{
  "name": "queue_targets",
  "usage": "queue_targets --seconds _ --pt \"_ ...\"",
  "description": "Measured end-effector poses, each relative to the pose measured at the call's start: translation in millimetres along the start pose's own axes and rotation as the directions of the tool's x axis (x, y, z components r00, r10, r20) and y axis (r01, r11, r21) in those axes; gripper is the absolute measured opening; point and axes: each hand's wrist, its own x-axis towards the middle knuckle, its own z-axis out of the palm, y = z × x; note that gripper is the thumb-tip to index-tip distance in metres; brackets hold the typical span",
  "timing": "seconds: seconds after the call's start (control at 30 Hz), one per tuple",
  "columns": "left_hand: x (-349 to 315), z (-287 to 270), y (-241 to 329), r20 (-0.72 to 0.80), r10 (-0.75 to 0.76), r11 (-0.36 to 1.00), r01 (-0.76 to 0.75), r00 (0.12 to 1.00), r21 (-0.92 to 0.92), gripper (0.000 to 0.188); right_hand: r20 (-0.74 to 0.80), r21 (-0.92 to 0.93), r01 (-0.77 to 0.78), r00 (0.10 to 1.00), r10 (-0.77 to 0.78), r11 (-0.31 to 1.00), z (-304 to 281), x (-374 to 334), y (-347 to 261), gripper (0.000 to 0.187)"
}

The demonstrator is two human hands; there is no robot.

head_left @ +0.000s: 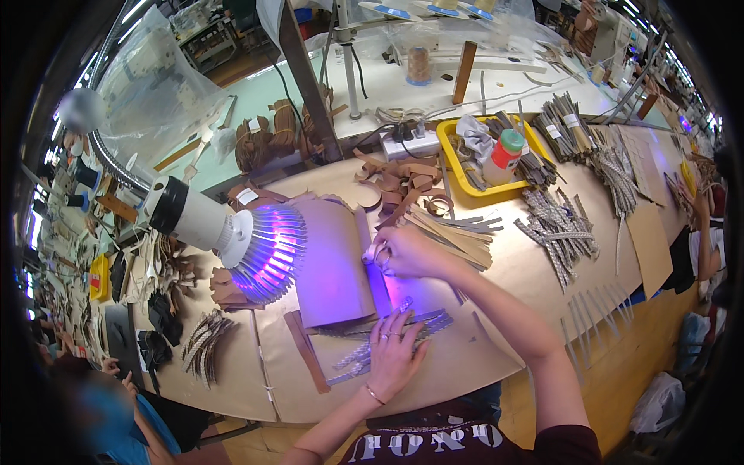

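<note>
My left hand (394,353) lies with its fingers stretched and apart over several grey patterned strips (353,356) near the table's front. A short, light patterned strip end (405,304) shows at its fingertips. My right hand (407,252) is closed, at the right edge of a curved tan board (329,263). Something small and shiny shows at its fingers, too small to name. Below that hand runs a narrow flat piece (380,293), lit violet. A lamp (267,252) with a finned head casts violet light on the board from the left.
Brown strips (403,182) and tan strips (453,236) lie beyond my right hand. A yellow basket (473,190) holds a green-capped bottle (504,155). Bundles of woven strips (558,232) lie at right. A brown strip (306,353) is near my left hand. Other people sit at both sides.
</note>
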Motion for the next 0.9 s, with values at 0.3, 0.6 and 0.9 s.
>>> queue_targets --seconds 0.3,0.6,0.9 --pt "1.1 -0.4 0.6 0.035 0.009 1.0 -0.01 0.999 0.023 0.037 -0.176 -0.243 -0.081 0.984 0.038 0.967 59.7 -12.0 2.2 0.021" --pt "0.6 -8.4 11.9 -0.004 0.047 0.998 -0.047 0.999 0.051 0.036 -0.163 0.797 0.061 0.98 0.117 0.601 -62.6 -100.1 3.2 0.014" --pt "-3.9 23.7 56.1 0.098 0.443 0.894 -0.432 0.891 -0.118 0.039 -0.783 0.518 0.585 0.03 0.621 0.624 -74.3 -502.8 63.0 0.031"
